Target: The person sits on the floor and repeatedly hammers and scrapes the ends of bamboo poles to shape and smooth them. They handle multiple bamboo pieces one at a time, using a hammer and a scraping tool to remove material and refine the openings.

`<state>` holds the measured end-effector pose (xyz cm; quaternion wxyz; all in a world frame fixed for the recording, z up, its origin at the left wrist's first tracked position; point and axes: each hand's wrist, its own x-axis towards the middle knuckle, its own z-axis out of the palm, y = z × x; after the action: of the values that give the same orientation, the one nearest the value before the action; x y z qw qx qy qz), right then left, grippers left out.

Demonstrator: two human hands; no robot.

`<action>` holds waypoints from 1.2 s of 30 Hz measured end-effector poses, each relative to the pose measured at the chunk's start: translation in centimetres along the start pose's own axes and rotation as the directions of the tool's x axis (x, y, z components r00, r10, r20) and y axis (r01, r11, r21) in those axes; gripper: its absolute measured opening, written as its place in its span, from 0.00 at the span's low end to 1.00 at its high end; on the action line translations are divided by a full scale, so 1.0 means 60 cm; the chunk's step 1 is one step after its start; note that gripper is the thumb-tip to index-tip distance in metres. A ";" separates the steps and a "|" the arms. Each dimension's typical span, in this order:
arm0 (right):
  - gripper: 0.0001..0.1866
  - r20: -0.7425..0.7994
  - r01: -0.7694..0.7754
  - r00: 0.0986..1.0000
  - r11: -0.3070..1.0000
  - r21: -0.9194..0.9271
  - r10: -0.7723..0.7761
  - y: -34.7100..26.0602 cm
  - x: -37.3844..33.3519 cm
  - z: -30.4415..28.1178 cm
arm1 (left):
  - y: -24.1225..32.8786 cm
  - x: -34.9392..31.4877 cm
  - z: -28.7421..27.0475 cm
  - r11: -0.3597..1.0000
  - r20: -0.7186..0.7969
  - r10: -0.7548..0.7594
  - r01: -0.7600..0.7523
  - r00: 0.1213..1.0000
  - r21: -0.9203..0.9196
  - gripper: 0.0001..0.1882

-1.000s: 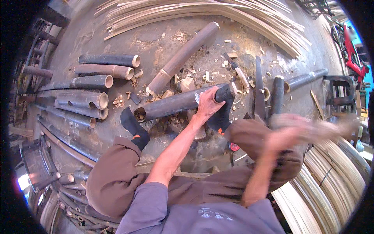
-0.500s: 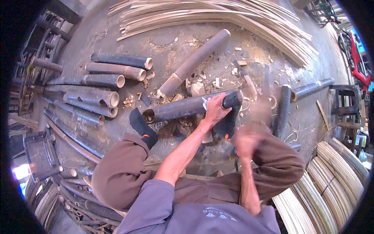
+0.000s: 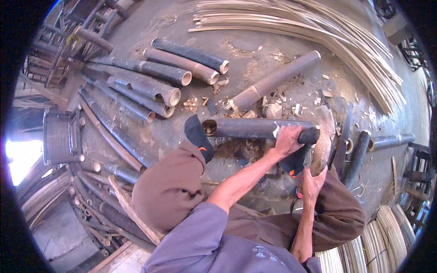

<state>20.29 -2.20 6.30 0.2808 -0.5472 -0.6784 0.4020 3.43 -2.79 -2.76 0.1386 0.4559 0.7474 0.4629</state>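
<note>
Since half a second ago, the club (image 3: 322,150) has gone from a blur over the right knee to a sharp shape standing just beyond the right end of the dark tube (image 3: 246,128); the whole view has also turned, so things lie farther right. The right hand (image 3: 314,179) has its fingers wrapped about the club's lower end. The left hand (image 3: 288,140) bends over the tube near its right end, seemingly to keep it from rolling; whether those fingers close on the tube or on the dark rounded piece (image 3: 309,135) beside them, I cannot tell. The tube lies crosswise before the person, its open, notched end by the left sock (image 3: 195,129). The right sock (image 3: 293,161) is below its other end; the two feet probably brace it.

Wood chips (image 3: 190,104) litter the stained grey floor (image 3: 173,136). A brown tube (image 3: 275,82) slants beyond, more tubes (image 3: 170,77) lie in a loose row at left, and long slats (image 3: 291,18) fan out at the far side. Bright light (image 3: 25,159) enters at the left edge.
</note>
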 end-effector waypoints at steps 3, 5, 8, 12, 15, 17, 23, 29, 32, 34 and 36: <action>0.26 0.033 -0.104 0.994 0.986 0.131 0.100 -0.029 -0.003 -0.001 | 0.019 0.000 -0.002 1.000 -0.080 -0.019 0.020 0.997 0.011 0.24; 0.23 0.026 -0.145 0.989 0.958 0.247 0.143 -0.061 -0.001 -0.008 | 0.014 -0.004 -0.001 0.999 -0.071 -0.040 0.040 0.997 -0.001 0.24; 0.26 -0.031 -0.032 0.999 0.993 0.111 0.035 -0.048 0.006 -0.025 | 0.021 0.001 0.005 0.998 -0.069 -0.059 0.061 0.996 0.028 0.25; 0.36 -0.048 -0.049 0.997 0.994 0.094 0.053 -0.141 -0.014 -0.037 | 0.025 0.069 0.016 0.934 -0.304 -0.357 0.343 0.883 -0.101 0.28; 0.37 -0.027 0.125 0.992 0.989 0.085 -0.123 -0.187 -0.011 -0.047 | -0.012 0.175 -0.079 0.540 -0.354 -0.581 0.022 0.733 -0.841 0.16; 0.38 -0.020 0.190 0.982 0.980 0.057 -0.190 -0.209 0.018 -0.060 | 0.026 0.177 -0.167 0.502 -0.170 -0.502 0.126 0.848 -0.856 0.12; 0.41 0.092 0.521 0.850 0.853 -0.006 -0.519 -0.296 0.027 -0.002 | -0.043 -0.019 -0.293 0.325 -0.241 -0.507 -0.075 0.828 -0.943 0.27; 0.42 0.301 0.600 0.742 0.794 0.102 -0.599 -0.349 0.006 0.048 | -0.093 -0.124 -0.241 0.214 -0.136 -0.588 -0.009 0.797 -0.977 0.18; 0.43 0.310 0.658 0.689 0.744 0.111 -0.655 -0.358 -0.006 0.062 | -0.107 -0.132 -0.229 0.227 -0.152 -0.565 -0.024 0.811 -0.974 0.18; 0.43 0.316 0.662 0.689 0.744 0.093 -0.652 -0.360 -0.011 0.065 | -0.110 -0.130 -0.224 0.218 -0.145 -0.563 -0.024 0.814 -0.976 0.17; 0.43 0.327 0.650 0.697 0.755 0.087 -0.638 -0.359 -0.015 0.069 | -0.110 -0.131 -0.222 0.194 -0.134 -0.576 -0.024 0.806 -0.981 0.17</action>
<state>5.99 -5.71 22.59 0.2738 -0.2032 -0.8710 0.3537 -4.32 -17.72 -2.72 0.2802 -0.0060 0.3870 0.8785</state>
